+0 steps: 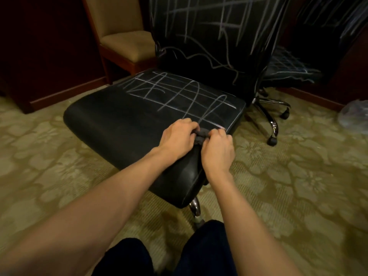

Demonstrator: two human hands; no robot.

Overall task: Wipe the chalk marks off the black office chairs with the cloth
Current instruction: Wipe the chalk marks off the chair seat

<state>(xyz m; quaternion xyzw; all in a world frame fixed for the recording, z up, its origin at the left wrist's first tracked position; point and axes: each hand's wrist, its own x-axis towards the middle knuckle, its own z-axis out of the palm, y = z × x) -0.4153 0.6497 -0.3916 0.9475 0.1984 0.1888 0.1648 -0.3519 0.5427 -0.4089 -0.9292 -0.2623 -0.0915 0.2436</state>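
A black office chair seat (123, 116) fills the middle of the head view, with white chalk lines (179, 94) crossing its far right half. Its backrest (209, 36) is also scribbled with chalk. A small dark grey cloth (202, 133) lies bunched at the seat's near right corner. My left hand (177, 136) and my right hand (218, 150) both pinch the cloth between them, fingers curled, pressing it onto the seat. Most of the cloth is hidden under my fingers.
A second black chair (294, 66) with chalk marks stands behind on the right, its chrome wheeled base (272, 116) spread on the patterned carpet. A tan upholstered wooden chair (123, 40) stands at the back left. A clear plastic bag (356, 114) lies at the right edge. My knees (207, 250) are below.
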